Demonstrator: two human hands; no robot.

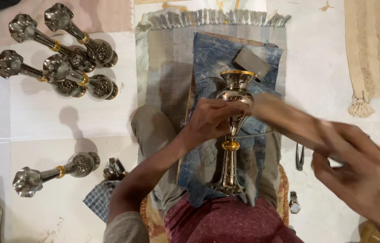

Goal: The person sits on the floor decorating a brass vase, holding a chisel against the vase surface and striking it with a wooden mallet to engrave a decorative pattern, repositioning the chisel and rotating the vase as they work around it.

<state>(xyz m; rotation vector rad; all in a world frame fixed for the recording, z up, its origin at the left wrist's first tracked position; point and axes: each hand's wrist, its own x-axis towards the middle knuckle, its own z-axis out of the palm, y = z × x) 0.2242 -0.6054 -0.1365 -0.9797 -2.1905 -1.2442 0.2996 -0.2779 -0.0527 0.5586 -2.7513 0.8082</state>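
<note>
Here's the left hand point(211, 118), fingers wrapped tight around the upper body of the tall metal vase point(232, 135), just under its flared gold-rimmed mouth. The vase lies lengthwise along the person's lap, base toward the belly, mouth pointing away, and that grip pins it so it can't roll. Beneath it sits a folded denim cloth point(212, 58), likely there to cushion the metal and protect the legs, with a fringed grey mat point(167, 54) under that on the floor.

The right hand point(356, 168) comes in from the side, fingers closed on a flat wooden block point(284, 118) whose far end meets the vase's shoulder. It's badly motion-blurred, so exactly how the fingers sit on it is hard to tell.

Off to the left, five matching vases point(64, 58) lie on the pale floor, four bunched together, one apart. A small grey block point(250, 62) rests on the denim beyond the vase's mouth, and a wristwatch point(294, 203) lies on the floor at right.
</note>
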